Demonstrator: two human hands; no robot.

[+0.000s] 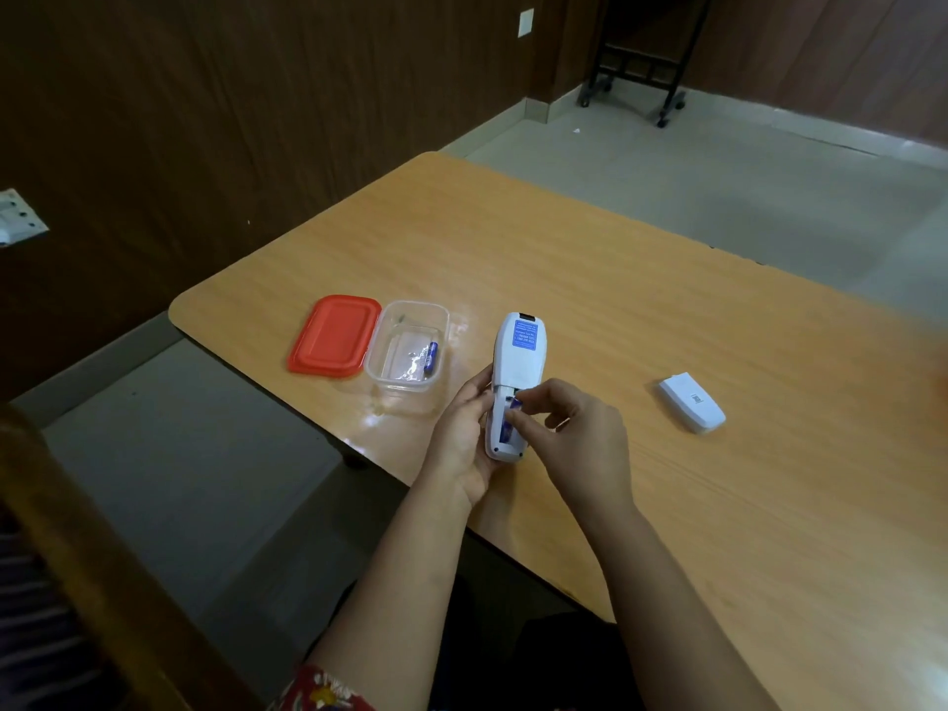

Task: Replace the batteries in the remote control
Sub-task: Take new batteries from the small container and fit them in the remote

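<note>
The white remote control (519, 359) is face down above the table, its blue label up and its battery bay uncovered. My left hand (464, 438) grips its lower end from the left side. My right hand (569, 428) pinches a blue battery (510, 410) sitting in the bay, fingertips at its top end. The remote's white battery cover (692, 402) lies on the table to the right. Another blue battery (430, 357) lies inside the clear plastic box (390, 374) at the left.
The box's red lid (333, 335) lies flat just left of the clear box. The wooden table (667, 300) has its near edge under my forearms. A black wheeled stand (636, 74) is on the floor far behind.
</note>
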